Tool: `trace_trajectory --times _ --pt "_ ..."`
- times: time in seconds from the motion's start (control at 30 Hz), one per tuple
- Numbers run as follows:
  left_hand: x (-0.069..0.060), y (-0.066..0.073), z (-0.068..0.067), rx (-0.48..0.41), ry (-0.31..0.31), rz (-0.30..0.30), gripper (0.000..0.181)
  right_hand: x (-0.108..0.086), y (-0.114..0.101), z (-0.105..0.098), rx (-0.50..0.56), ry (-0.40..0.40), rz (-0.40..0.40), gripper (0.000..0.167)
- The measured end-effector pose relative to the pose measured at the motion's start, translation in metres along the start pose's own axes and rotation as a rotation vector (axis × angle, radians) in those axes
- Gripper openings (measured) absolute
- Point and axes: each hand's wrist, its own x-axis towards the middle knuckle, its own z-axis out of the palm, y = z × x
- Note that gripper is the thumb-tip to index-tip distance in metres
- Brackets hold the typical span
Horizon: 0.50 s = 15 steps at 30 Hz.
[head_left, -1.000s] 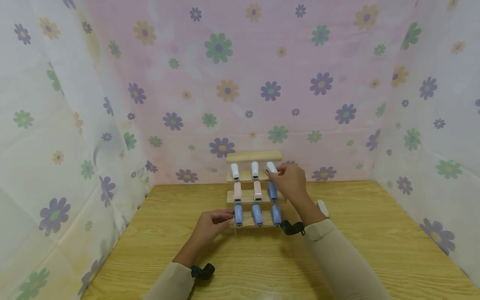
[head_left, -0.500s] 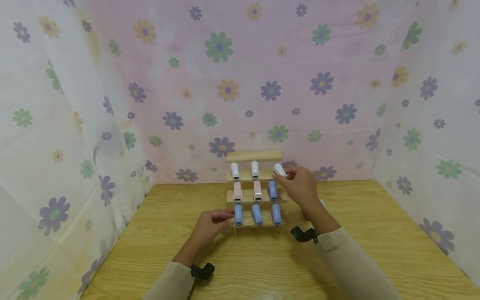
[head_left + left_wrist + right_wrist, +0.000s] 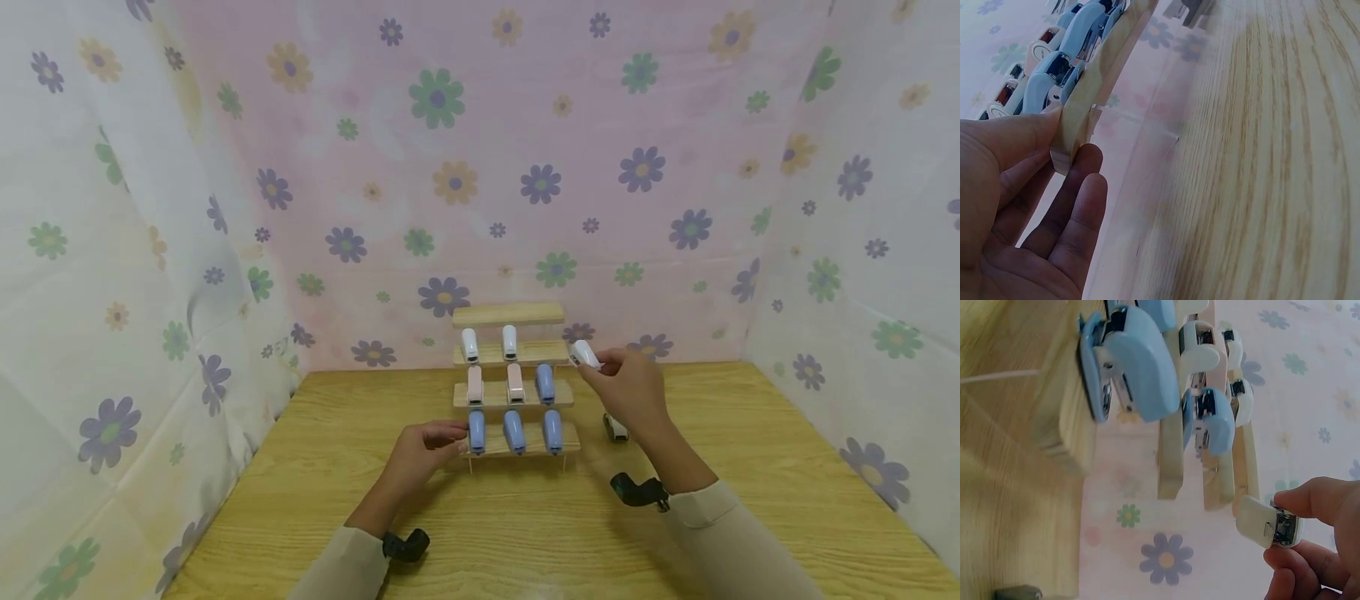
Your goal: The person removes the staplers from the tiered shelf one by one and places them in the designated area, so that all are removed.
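My right hand (image 3: 632,390) pinches a small white stapler (image 3: 584,353) between thumb and fingers, just off the right end of the stand's upper steps. In the right wrist view this stapler (image 3: 1259,521) is held in the air, apart from the boards. My left hand (image 3: 417,454) grips the left end of the bottom board of a stepped wooden display stand (image 3: 507,314); in the left wrist view the thumb lies above the board (image 3: 1079,134) and fingertips below. Two white staplers (image 3: 509,341) stand on one step, two pink staplers (image 3: 514,383) and a blue stapler (image 3: 545,383) beneath, several blue staplers (image 3: 513,431) at the bottom.
Another pale stapler (image 3: 616,427) lies on the wood-grain table (image 3: 510,533) right of the stand, partly beside my right wrist. The stand's top board bears nothing. Flower-patterned cloth (image 3: 480,167) hangs behind and along both sides.
My right hand has lifted the white stapler off the right end of its step and carried it right and slightly downward. The pale stapler on the table shows more now. My left hand stays put.
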Motion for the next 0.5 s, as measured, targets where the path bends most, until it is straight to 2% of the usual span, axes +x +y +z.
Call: trace_trajectory --times 0.27,0.5 --pt "-0.001 0.002 0.002 -0.004 0.015 -0.021 0.017 -0.005 0.018 -0.015 -0.047 0.047 0.002 0.041" --pt "0.002 -0.001 0.002 0.003 0.01 -0.023 0.017 -0.015 0.037 -0.029 -0.109 0.055 0.026 0.043"
